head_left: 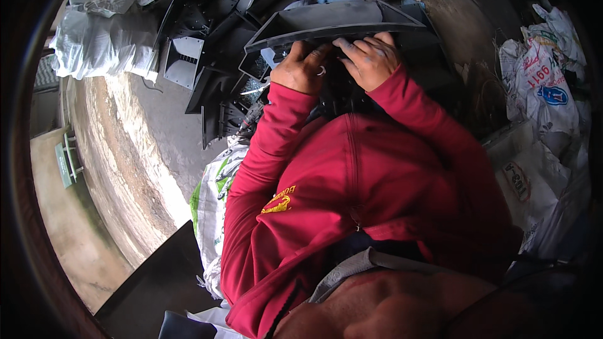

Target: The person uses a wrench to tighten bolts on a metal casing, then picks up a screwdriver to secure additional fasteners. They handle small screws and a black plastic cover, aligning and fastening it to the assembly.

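Observation:
A large black plastic casing (333,20), shaped like a shallow tray with slanted walls, stands tilted in front of me, its long near edge toward my body. My left hand (298,70) is closed at this edge, left of its middle, with thumb and forefinger drawn together; what lies between them is too dark to make out. Just to the right, my right hand (370,61) grips the same edge with bent fingers, their tips partly hidden. The two hands are close together but apart. Shadow hides the space beneath the casing.
Black plastic parts (217,91) are heaped left of and behind the casing. A grey panel with slots (183,63) lies among them. White plastic wrapping (107,44) is at far left, printed white sacks (543,81) at the right. Another sack (213,204) touches my left sleeve.

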The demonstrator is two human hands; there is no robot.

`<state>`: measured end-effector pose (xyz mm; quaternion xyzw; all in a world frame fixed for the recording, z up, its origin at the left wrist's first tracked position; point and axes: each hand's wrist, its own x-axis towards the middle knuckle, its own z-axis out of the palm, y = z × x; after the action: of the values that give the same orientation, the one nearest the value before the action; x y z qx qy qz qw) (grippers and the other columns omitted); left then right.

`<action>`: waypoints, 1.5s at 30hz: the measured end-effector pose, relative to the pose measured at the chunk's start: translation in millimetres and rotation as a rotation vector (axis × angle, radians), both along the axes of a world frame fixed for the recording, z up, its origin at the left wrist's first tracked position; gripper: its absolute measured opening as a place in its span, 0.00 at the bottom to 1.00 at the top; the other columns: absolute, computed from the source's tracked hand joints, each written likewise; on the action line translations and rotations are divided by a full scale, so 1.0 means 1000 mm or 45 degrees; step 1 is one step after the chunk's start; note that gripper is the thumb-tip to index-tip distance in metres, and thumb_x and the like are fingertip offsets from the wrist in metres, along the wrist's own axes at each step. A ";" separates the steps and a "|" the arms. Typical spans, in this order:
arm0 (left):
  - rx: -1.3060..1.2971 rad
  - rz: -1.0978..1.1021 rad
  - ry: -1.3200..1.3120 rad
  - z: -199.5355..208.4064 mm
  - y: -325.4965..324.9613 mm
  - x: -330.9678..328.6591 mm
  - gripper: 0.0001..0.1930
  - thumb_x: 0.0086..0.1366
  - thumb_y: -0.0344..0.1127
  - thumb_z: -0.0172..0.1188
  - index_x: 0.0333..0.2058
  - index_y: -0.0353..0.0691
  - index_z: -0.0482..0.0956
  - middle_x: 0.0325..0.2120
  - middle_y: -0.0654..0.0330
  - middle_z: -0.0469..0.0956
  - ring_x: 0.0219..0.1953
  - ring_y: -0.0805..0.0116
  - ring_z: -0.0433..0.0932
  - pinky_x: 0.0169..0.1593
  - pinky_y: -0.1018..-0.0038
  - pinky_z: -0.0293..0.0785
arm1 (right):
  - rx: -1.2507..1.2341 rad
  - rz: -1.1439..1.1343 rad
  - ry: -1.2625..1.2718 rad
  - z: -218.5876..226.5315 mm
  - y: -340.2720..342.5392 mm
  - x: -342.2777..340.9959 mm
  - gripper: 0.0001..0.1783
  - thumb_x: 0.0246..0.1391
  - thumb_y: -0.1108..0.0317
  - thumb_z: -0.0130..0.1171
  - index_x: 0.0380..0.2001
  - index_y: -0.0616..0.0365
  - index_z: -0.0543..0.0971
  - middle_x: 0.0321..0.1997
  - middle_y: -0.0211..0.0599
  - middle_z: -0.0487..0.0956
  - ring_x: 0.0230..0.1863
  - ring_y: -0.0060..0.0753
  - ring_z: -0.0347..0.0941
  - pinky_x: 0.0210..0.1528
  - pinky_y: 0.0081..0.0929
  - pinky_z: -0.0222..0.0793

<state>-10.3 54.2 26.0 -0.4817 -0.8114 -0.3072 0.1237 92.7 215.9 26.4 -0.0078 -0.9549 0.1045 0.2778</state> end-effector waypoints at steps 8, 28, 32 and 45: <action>0.014 -0.065 -0.105 0.007 0.002 -0.008 0.21 0.52 0.41 0.70 0.46 0.52 0.80 0.39 0.62 0.77 0.31 0.58 0.81 0.31 0.66 0.79 | 0.018 0.003 -0.016 -0.003 0.010 -0.008 0.18 0.46 0.65 0.64 0.44 0.49 0.80 0.30 0.28 0.81 0.34 0.31 0.78 0.48 0.35 0.62; 0.236 0.002 0.026 0.023 -0.001 0.009 0.24 0.48 0.38 0.76 0.45 0.45 0.81 0.36 0.58 0.77 0.30 0.62 0.80 0.30 0.72 0.77 | -1.275 0.153 -0.049 0.038 0.013 0.015 0.16 0.57 0.61 0.60 0.47 0.53 0.80 0.30 0.26 0.78 0.34 0.25 0.75 0.42 0.28 0.67; 0.272 -0.369 -0.203 0.045 0.000 0.041 0.19 0.49 0.28 0.73 0.43 0.44 0.84 0.32 0.59 0.76 0.30 0.65 0.81 0.32 0.73 0.78 | -2.977 0.264 -0.224 0.029 -0.007 0.029 0.27 0.65 0.49 0.49 0.56 0.59 0.73 0.45 0.33 0.78 0.46 0.30 0.74 0.47 0.31 0.72; 0.106 -0.316 -0.366 0.024 0.001 0.036 0.15 0.52 0.26 0.68 0.40 0.43 0.84 0.34 0.58 0.82 0.28 0.63 0.83 0.30 0.72 0.78 | -2.293 0.365 -0.417 0.032 -0.016 0.043 0.26 0.66 0.59 0.49 0.62 0.61 0.67 0.59 0.34 0.73 0.55 0.32 0.72 0.58 0.34 0.67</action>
<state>25.2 55.2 50.1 -0.5236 -0.7417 -0.4191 -0.0125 135.5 199.9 58.7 -0.1173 -0.5327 0.8380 0.0130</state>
